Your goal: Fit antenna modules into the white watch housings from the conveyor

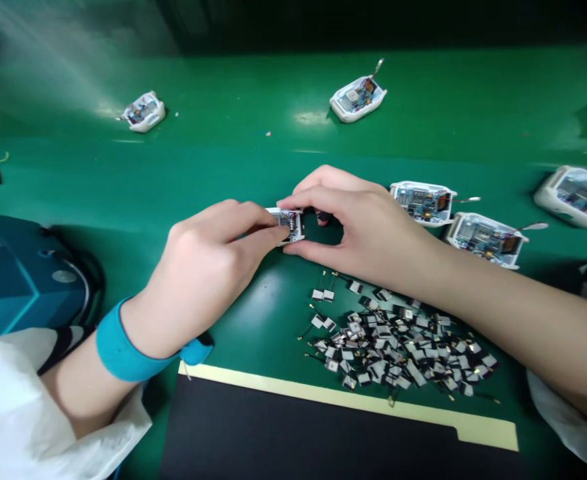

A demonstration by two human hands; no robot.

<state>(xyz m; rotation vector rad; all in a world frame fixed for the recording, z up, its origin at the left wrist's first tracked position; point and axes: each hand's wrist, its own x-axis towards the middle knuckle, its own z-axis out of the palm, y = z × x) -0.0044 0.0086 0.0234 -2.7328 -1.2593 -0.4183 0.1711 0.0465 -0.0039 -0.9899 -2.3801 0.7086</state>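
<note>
Both hands meet over the green belt on one small white device shell point(289, 224) with an exposed circuit board. My left hand point(208, 267), with a blue wrist strap point(123, 350), curls its fingers round the shell's left end. My right hand point(353, 223) pinches the shell's right end between thumb and fingertips. A pile of several small grey-and-white flat parts with thin leads point(398, 347) lies just below my right wrist.
Several more open white shells sit on the belt: two beside my right hand point(423, 202) point(488, 239), one far right point(576, 195), two farther back point(357, 99) point(144, 111). A blue machine point(13, 273) stands at left. A black mat point(293, 437) with a yellow strip lies at the near edge.
</note>
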